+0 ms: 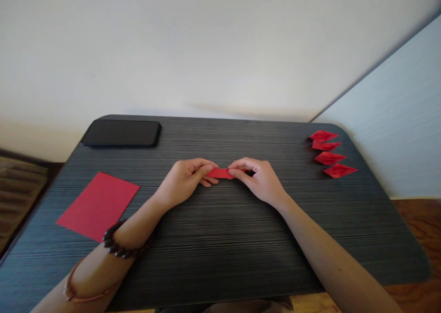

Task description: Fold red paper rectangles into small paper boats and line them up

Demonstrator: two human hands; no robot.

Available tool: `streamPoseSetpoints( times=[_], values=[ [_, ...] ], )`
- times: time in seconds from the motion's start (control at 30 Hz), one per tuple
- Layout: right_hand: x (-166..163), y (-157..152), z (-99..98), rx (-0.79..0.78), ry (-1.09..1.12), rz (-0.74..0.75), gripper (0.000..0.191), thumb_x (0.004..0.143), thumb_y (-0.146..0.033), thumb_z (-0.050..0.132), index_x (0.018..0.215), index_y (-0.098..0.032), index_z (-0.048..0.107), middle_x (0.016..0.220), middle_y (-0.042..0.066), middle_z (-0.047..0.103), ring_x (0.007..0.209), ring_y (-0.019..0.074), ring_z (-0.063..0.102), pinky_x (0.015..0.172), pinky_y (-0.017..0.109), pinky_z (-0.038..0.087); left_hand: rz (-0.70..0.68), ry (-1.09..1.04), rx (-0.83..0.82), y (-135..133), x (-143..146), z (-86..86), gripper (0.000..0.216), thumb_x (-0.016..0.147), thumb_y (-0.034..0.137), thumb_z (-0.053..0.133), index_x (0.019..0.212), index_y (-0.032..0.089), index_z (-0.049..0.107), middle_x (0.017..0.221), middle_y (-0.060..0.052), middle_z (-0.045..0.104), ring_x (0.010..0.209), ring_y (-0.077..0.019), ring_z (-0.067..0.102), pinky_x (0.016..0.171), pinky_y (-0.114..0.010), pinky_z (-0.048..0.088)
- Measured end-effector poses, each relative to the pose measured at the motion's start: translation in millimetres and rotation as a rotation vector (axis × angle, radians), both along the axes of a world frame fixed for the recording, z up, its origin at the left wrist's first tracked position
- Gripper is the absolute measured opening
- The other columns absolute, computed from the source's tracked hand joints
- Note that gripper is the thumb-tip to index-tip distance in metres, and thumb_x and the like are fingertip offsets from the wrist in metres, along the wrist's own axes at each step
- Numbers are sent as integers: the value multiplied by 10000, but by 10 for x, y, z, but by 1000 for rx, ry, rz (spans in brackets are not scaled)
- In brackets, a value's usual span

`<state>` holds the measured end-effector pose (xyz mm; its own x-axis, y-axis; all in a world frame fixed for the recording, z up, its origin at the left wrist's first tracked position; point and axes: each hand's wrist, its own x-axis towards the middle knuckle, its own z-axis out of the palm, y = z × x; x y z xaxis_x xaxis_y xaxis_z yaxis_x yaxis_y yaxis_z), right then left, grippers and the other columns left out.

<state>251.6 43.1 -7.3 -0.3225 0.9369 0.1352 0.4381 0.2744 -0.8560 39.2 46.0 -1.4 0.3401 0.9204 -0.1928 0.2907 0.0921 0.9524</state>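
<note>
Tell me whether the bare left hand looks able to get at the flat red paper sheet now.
Probably yes, but the left hand must first release the narrow folded red paper strip. The sheet lies mostly unobstructed; the dark beaded bracelet overlaps its near corner in view.

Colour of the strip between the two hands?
The folded paper strip is plain red; it shows best in the head view, the only one.
</note>
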Motion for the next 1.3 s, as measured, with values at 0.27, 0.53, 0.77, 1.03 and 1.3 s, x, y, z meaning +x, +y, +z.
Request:
streamPoseSetpoints(
  times=[0.27, 0.53, 0.77, 1.03, 1.3],
  values=[
    [19, 15, -31, 41, -80, -10, 117, 857, -313, 598, 866, -240, 690, 829, -12, 717, 751, 152, 642, 728, 301, 468, -16, 376, 401, -48, 22, -4, 319, 951, 342, 386, 1096, 183, 622, 872, -39, 711, 759, -166, 641, 741, -291, 497],
    [-62, -41, -77, 268, -383, -59, 88, 853, -282, 599, 856, -229, 670, 906, 38, 604, 889, 190, 543, 811, 348, 419, -47, 741, 726, -72, 57, -102, 252, 889, 351, 532, 1104, 246, 608, 1292, -74, 539, 1216, -282, 416, 1006, -491, 321],
    [-237, -130, -131, 307, -581, -232, 239, 887, -391, 507, 1007, -193, 567, 1051, 102, 532, 964, 252, 499, 810, 395, 398, -91, 825, 750, -78, 71, -166, 349, 913, 348, 483, 1230, 207, 524, 1411, -102, 438, 1333, -280, 324, 1113, -517, 217],
    [-153, -97, -194, 286, -671, -373, 228, 902, -322, 494, 1098, -212, 535, 1150, 120, 519, 1052, 290, 474, 860, 441, 366, -124, 854, 698, -73, 57, -144, 395, 924, 361, 458, 1286, 206, 497, 1459, -92, 382, 1372, -283, 273, 1130, -528, 190],
    [-208, -137, -148, 322, -624, -289, 367, 891, -401, 477, 1182, -179, 498, 1209, 139, 505, 1134, 290, 451, 949, 456, 342, -129, 838, 730, -70, 49, -160, 393, 931, 351, 443, 1299, 221, 489, 1460, -73, 391, 1370, -271, 283, 1130, -521, 197]
  ],
)
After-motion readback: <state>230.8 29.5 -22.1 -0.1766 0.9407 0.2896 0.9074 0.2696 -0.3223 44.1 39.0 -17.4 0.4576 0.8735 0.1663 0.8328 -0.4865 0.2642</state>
